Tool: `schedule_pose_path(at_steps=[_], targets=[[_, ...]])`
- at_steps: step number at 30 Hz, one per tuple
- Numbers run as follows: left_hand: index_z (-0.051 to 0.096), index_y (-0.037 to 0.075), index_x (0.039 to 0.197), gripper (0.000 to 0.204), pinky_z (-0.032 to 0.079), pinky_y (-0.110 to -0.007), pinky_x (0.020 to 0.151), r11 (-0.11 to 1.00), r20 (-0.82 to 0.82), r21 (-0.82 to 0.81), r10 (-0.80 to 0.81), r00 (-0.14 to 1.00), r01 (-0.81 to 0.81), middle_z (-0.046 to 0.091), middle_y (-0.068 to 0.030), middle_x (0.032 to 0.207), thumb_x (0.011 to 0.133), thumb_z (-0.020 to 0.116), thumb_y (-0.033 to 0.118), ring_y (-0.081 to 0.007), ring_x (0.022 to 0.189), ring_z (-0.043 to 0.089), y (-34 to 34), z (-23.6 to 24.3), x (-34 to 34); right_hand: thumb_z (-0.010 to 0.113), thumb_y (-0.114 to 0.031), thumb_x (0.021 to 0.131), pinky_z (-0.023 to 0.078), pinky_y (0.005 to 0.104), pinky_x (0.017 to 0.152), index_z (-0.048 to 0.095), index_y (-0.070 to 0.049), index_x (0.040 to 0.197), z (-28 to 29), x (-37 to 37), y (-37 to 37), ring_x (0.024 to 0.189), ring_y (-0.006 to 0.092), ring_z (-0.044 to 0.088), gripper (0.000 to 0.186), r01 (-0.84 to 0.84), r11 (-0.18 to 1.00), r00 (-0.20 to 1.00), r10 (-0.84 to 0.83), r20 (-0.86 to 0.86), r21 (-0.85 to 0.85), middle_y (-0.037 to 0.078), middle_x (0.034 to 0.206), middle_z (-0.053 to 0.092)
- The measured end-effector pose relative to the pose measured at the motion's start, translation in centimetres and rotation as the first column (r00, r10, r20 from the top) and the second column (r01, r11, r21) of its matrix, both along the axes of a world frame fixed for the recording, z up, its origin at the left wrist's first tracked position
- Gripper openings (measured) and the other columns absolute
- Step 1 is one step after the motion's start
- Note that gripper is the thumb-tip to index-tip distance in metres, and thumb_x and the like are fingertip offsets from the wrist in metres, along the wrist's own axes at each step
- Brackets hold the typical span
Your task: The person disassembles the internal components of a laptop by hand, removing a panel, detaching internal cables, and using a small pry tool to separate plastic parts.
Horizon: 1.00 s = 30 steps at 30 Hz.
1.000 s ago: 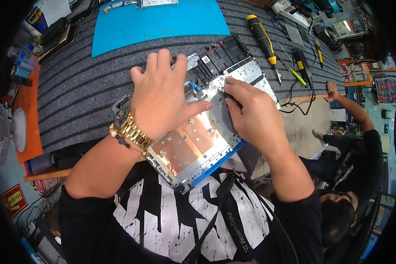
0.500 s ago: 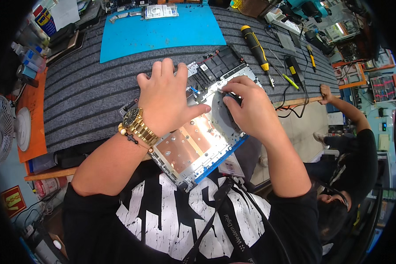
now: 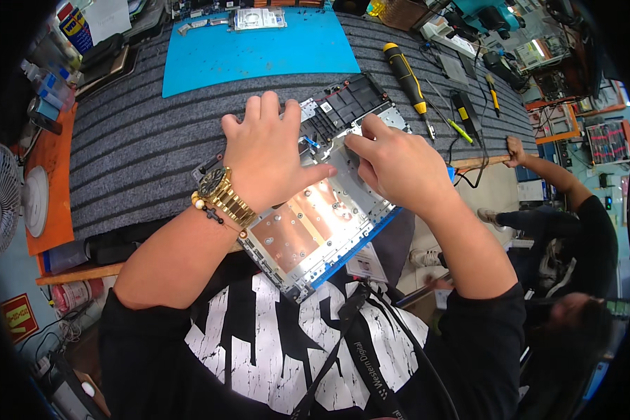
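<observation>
A stripped laptop chassis (image 3: 297, 227), silver with a copper-coloured sheet and a blue edge, lies aslant at the table's front edge. My left hand (image 3: 266, 157) rests over its left part, fingers spread and thumb stretched across the metal. On the chassis' right side, my right hand (image 3: 402, 164) is closed with its fingers bent inward, the knuckles upward. Whatever it grips is hidden; a small blue bit shows behind the hand's right edge. Between my hands a blue tab (image 3: 311, 142) sits near the black plastic part (image 3: 353, 101) of the chassis.
A blue mat (image 3: 259, 59) lies farther back, with a hard drive (image 3: 259, 19) on it. Right of the chassis are a yellow-black screwdriver (image 3: 404, 77), a green-tipped pen-like tool (image 3: 460, 131) and cables. Another person's hand (image 3: 516, 150) holds the table's right edge.
My right hand has turned over, knuckles now up, and hides the dark item seen between its fingers before. My left hand stays put. The other person at right has shifted.
</observation>
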<state>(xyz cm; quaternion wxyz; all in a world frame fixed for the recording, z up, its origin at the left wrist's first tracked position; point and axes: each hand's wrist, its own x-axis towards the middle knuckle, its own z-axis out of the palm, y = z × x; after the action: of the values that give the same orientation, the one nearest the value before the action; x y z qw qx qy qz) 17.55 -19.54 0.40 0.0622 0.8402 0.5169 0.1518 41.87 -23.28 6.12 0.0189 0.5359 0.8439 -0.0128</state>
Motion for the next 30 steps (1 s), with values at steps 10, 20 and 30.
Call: schedule_pose_path(at_steps=[10, 20, 30], targets=[[0.067, 0.004, 0.151, 0.108, 0.045, -0.054, 0.099, 1.000, 0.003, 0.012, -0.004, 1.000, 0.004, 0.062, -0.0136, 0.133, 0.075, 0.097, 0.074, -0.0351, 0.132, 0.059, 0.1, -0.2, -0.1, 0.077, -0.015, 0.098, 0.065, 0.0519, 0.087, 0.083, -0.011, 0.131, -2.3, 1.4, -0.4, 0.100, 0.0413, 0.080, 0.033, 0.102, 0.993, 0.891, -0.118, -0.438, -0.060, 0.013, 0.124, 0.074], [0.066, 0.004, 0.153, 0.111, 0.045, -0.054, 0.099, 1.000, 0.000, 0.028, -0.005, 1.000, 0.005, 0.062, -0.0134, 0.133, 0.074, 0.097, 0.075, -0.0351, 0.132, 0.059, 0.1, -0.4, -0.1, 0.080, -0.013, 0.095, 0.062, 0.0515, 0.094, 0.081, -0.004, 0.123, -0.8, 2.1, -0.2, 0.106, 0.0435, 0.077, 0.030, 0.105, 0.979, 0.890, -0.170, -0.422, -0.174, 0.017, 0.118, 0.074], [0.067, 0.004, 0.151, 0.109, 0.045, -0.055, 0.098, 0.999, 0.020, 0.037, -0.009, 1.000, 0.008, 0.062, -0.0131, 0.133, 0.073, 0.098, 0.074, -0.0347, 0.132, 0.058, 0.0, -0.5, -0.1, 0.079, -0.006, 0.094, 0.062, 0.0496, 0.094, 0.082, -0.002, 0.121, -0.7, 1.3, 0.1, 0.107, 0.0426, 0.077, 0.027, 0.091, 0.992, 0.935, -0.115, -0.335, -0.085, 0.017, 0.119, 0.075]])
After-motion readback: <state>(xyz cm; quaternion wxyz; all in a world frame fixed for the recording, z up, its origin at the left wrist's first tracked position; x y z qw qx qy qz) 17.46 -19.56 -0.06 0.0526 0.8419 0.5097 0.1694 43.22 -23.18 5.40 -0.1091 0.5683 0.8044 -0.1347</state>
